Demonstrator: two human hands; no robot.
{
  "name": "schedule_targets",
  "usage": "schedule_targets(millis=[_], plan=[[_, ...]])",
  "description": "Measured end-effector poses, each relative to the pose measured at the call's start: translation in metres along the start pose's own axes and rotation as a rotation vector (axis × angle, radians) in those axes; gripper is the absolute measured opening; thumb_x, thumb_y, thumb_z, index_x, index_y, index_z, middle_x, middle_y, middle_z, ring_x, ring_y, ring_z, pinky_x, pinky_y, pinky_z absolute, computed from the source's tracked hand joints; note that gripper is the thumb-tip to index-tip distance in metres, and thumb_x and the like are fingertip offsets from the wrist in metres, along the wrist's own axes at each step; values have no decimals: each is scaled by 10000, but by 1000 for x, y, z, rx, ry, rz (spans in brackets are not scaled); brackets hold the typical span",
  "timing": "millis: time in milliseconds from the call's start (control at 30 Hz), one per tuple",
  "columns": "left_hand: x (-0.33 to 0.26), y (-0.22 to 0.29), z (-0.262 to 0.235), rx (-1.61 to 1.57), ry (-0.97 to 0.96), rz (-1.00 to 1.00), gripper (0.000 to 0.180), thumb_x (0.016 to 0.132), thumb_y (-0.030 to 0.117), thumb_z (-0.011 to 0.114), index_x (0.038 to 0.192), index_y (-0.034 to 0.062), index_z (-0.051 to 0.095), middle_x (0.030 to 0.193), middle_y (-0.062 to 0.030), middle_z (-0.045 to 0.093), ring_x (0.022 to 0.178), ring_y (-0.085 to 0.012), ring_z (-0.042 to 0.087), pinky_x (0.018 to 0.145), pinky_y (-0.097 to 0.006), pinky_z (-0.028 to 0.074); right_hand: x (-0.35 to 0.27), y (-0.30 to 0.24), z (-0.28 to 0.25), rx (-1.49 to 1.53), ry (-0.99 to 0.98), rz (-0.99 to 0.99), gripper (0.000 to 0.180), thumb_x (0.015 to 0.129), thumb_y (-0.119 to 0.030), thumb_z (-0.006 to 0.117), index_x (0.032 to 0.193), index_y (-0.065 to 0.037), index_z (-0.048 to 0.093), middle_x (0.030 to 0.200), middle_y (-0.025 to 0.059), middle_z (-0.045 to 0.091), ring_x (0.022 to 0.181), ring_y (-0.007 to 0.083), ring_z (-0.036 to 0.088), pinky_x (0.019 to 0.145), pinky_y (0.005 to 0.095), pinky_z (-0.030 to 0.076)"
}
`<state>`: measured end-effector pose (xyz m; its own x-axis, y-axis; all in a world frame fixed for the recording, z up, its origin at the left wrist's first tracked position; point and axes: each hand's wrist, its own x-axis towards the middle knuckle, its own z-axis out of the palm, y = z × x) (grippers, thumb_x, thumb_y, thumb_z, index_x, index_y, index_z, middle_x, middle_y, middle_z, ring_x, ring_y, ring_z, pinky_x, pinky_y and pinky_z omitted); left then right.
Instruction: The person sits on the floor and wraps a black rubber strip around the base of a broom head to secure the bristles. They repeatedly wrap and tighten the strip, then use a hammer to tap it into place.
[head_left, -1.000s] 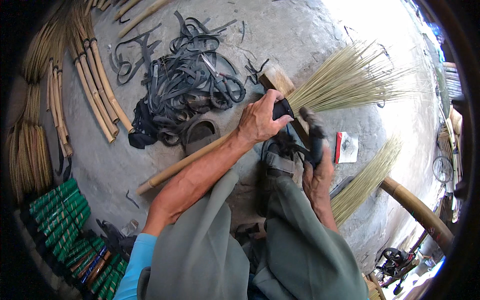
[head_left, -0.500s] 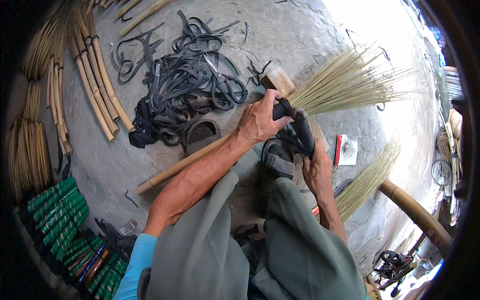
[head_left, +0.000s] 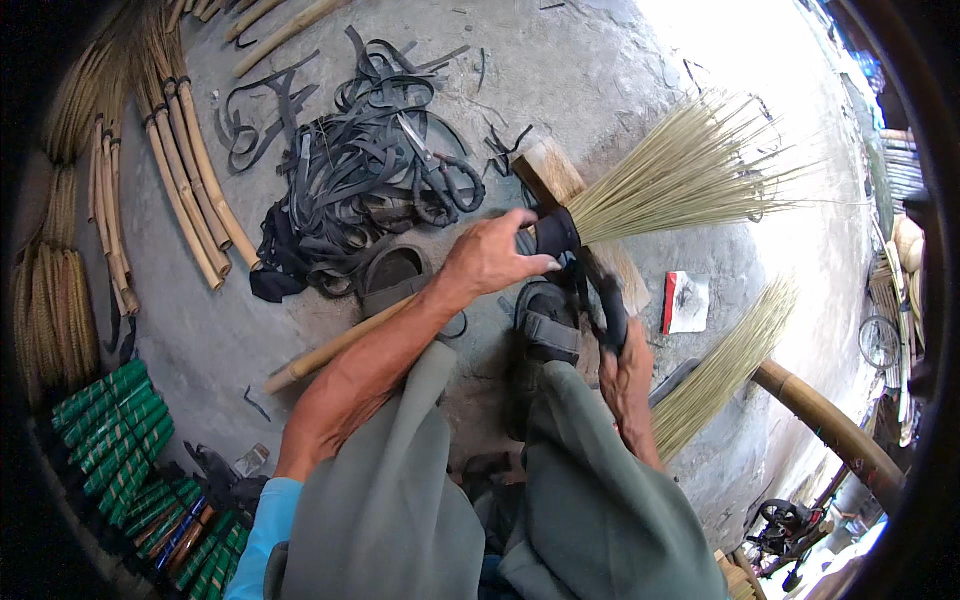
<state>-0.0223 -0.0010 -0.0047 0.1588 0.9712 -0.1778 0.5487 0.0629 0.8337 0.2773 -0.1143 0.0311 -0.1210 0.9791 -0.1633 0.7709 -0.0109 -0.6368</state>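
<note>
A broom [head_left: 680, 180] of pale, stiff bristles lies slantwise, its bamboo handle running to the lower left beneath my left forearm. A black band binds the bristles to the handle. My left hand [head_left: 488, 255] grips the handle just behind the band, thumb stretched along the near side. My right hand [head_left: 628, 370] is closed round the black grip of a dark tool [head_left: 613, 310]; the blurred far end lies by the band, and its kind is unclear. Under the bristles' base rests a wooden block [head_left: 558, 172]. Black strips hang beside the tool.
A heap of black strips [head_left: 345, 170] with scissors [head_left: 430, 165] on it lies left of the broom. A second broom [head_left: 725, 370] and a red-and-white packet [head_left: 686, 302] are at the right. Bamboo-handled brooms [head_left: 185, 170] and green-wrapped bundles [head_left: 115, 425] line the left. Sandals stand near my feet.
My right hand has drawn slightly down and the tool has come away from the top of the band. My left hand has shifted a little left, its thumb now off the band.
</note>
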Motion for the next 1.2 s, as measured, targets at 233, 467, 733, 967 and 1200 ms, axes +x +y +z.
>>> schedule_targets(millis=[233,467,733,967,1200], plan=[[-28,2,4,164,162,0,707,840,271,939,1417,67,587,1231,-222,697,1132,-464,712,923,-559,582,-128,66,18,167,-115,399,297,1036,-137,658,1300,-14,597,969,196,625,834,339,599,772,479,504],[-36,7,16,208,242,140,735,792,92,882,1437,51,533,1268,-209,598,1213,-467,616,978,-554,547,-95,16,-24,-356,-39,98,553,962,-136,787,1467,5,610,1258,271,654,1175,443,619,1045,535,501],[-17,-6,-7,32,141,87,735,805,148,820,1469,55,518,1289,-260,679,1195,-501,671,985,-575,570,96,-59,81,226,7,-66,472,1076,-354,692,1332,39,642,1229,285,685,1133,479,662,1017,489,535],[-17,-1,-9,56,114,-139,667,851,256,814,1431,77,538,1208,-290,732,1148,-515,709,964,-574,572,100,-78,68,565,-190,41,367,1152,-304,595,977,17,567,807,134,560,763,302,573,729,445,474],[-12,-2,1,114,347,75,619,922,379,838,1371,38,582,1225,-259,708,1116,-489,715,945,-541,575,45,-104,34,985,-525,356,436,1196,-455,551,1013,-77,667,774,-73,481,703,65,420,632,275,357]])
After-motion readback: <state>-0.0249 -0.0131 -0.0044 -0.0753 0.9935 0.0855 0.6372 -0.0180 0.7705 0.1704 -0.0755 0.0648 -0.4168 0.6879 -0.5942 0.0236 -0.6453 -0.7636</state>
